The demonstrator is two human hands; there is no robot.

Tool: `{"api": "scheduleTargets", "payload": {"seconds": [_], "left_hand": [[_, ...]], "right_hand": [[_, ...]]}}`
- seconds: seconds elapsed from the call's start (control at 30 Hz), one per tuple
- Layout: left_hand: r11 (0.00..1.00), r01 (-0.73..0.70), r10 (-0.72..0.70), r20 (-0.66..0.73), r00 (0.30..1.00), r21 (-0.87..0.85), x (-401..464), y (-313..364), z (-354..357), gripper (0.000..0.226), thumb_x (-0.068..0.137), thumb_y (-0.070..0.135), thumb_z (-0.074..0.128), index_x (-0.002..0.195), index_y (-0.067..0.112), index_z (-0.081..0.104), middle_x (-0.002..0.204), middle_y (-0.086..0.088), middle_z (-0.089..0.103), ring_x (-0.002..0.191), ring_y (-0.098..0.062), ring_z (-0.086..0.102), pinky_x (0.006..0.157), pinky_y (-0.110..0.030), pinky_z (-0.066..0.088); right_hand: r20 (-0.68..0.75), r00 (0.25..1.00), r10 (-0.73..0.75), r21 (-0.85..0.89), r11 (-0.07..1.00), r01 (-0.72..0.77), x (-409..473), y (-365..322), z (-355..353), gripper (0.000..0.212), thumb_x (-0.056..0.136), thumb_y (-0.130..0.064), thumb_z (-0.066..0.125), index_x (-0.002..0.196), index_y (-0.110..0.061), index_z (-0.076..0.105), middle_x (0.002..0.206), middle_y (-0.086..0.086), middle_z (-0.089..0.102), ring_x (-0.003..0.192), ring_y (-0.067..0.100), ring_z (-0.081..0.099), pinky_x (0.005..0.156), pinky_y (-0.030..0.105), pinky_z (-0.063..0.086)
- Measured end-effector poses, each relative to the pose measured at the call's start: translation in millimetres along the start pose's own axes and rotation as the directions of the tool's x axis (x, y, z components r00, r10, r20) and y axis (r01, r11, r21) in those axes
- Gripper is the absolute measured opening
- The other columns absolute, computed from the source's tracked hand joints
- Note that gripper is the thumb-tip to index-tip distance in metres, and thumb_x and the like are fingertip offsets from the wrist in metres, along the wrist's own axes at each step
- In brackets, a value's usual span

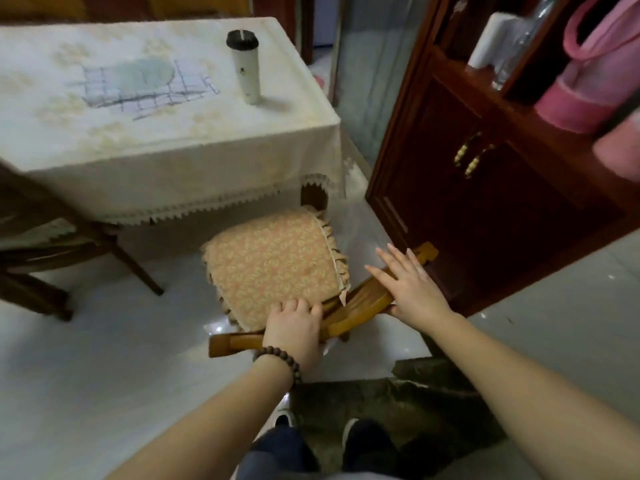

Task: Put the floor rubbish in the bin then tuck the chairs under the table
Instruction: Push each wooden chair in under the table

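Note:
A wooden chair with an orange patterned seat cushion (277, 261) stands at the table's near right corner, its front partly under the lace-edged cloth. Its curved top rail (363, 306) runs below the cushion. My left hand (294, 327), with a bead bracelet on the wrist, is curled over the rail's left part. My right hand (408, 285) lies flat on the rail's right part with its fingers spread. The table (173, 157) is covered with a cream tablecloth. A second dark wooden chair (52, 244) stands at the left, angled away from the table.
A white tumbler with a black lid (245, 65) stands on the table. A dark red cabinet (485, 202) is close on the right, with pink bags on its shelf. A dark mat (398, 400) lies under my feet on the pale tiled floor.

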State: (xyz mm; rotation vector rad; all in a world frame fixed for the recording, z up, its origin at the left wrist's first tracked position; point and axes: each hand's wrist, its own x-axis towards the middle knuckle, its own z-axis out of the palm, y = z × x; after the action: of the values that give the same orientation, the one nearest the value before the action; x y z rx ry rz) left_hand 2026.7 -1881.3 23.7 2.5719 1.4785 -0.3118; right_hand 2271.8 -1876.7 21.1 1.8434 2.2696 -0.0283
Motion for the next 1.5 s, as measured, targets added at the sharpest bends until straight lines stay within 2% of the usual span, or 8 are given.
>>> {"api": "scheduleTargets", "payload": {"seconds": [0.1,0.2,0.3,0.37,0.5,0.7,1.03,1.5], "left_hand": [[0.991,0.126,-0.126,0.021,0.992,0.035,-9,-6,-1,0.049,0.081,0.056,0.050,0.117,0.023,0.047,0.113,-0.002,0.055,0.108,-0.026,0.049,0.094,-0.042,0.038],[0.974,0.225,-0.226,0.024,0.974,0.027,-17,-11,2,0.033,0.082,0.051,0.051,0.104,0.027,0.051,0.103,0.002,0.059,0.096,-0.021,0.053,0.083,-0.036,0.045],[0.973,0.230,-0.229,-0.017,0.973,0.032,-19,-13,5,0.019,0.083,0.049,0.047,0.086,0.030,0.048,0.087,0.005,0.060,0.078,-0.017,0.056,0.064,-0.032,0.042],[0.974,0.223,-0.221,-0.053,0.974,0.043,-21,-13,8,0.022,0.082,0.051,0.046,0.082,0.029,0.048,0.078,0.007,0.058,0.069,-0.016,0.055,0.058,-0.030,0.035],[0.982,0.186,-0.178,-0.137,0.974,0.044,-22,-16,14,0.027,0.078,0.054,0.049,0.085,0.028,0.053,0.074,0.008,0.059,0.067,-0.017,0.057,0.059,-0.030,0.034],[0.982,0.170,-0.152,-0.190,0.970,0.085,-17,-47,12,0.027,0.073,0.055,0.060,0.073,0.028,0.054,0.059,0.009,0.055,0.053,-0.016,0.055,0.052,-0.027,0.040],[0.978,0.115,-0.088,-0.152,0.984,0.175,24,-146,-6,0.031,0.083,0.058,0.044,0.087,0.029,0.055,0.074,0.009,0.057,0.070,-0.015,0.055,0.059,-0.028,0.032],[0.989,0.019,0.006,-0.170,0.985,0.144,71,-299,-20,0.034,0.082,0.058,0.046,0.092,0.027,0.055,0.080,0.008,0.060,0.077,-0.019,0.059,0.063,-0.030,0.038]], "right_hand": [[0.006,0.987,-0.163,-0.042,0.986,0.163,6,15,-3,0.080,0.081,-0.037,0.067,0.148,-0.029,0.023,0.160,0.005,0.008,0.146,0.024,-0.006,0.113,0.040,-0.016],[-0.065,0.967,-0.245,-0.033,0.969,0.243,7,18,-5,0.064,0.082,-0.032,0.067,0.141,-0.027,0.041,0.154,0.003,0.029,0.145,0.024,0.017,0.115,0.041,0.000],[-0.187,0.936,-0.298,0.016,0.952,0.306,9,20,-7,0.041,0.071,-0.026,0.078,0.111,-0.022,0.067,0.118,0.000,0.066,0.117,0.024,0.056,0.111,0.045,0.027],[-0.241,0.918,-0.315,0.026,0.944,0.330,9,22,-6,0.034,0.065,-0.025,0.083,0.096,-0.022,0.071,0.096,-0.003,0.071,0.096,0.022,0.065,0.103,0.045,0.038],[-0.303,0.879,-0.369,0.022,0.919,0.393,15,26,-4,0.027,0.066,-0.019,0.082,0.090,-0.020,0.069,0.084,-0.003,0.067,0.083,0.023,0.064,0.092,0.043,0.047],[-0.296,0.883,-0.365,0.022,0.921,0.388,45,8,-17,0.016,0.072,-0.019,0.075,0.086,-0.021,0.066,0.080,-0.002,0.063,0.081,0.024,0.059,0.082,0.038,0.045],[-0.287,0.921,-0.265,0.072,0.952,0.297,113,-39,-36,0.020,0.065,-0.014,0.079,0.079,-0.019,0.066,0.074,-0.002,0.062,0.075,0.024,0.058,0.075,0.038,0.045],[-0.220,0.959,-0.177,0.054,0.980,0.193,233,-120,-66,0.015,0.079,-0.017,0.066,0.094,-0.019,0.066,0.087,-0.001,0.063,0.092,0.025,0.055,0.088,0.036,0.031]]}}
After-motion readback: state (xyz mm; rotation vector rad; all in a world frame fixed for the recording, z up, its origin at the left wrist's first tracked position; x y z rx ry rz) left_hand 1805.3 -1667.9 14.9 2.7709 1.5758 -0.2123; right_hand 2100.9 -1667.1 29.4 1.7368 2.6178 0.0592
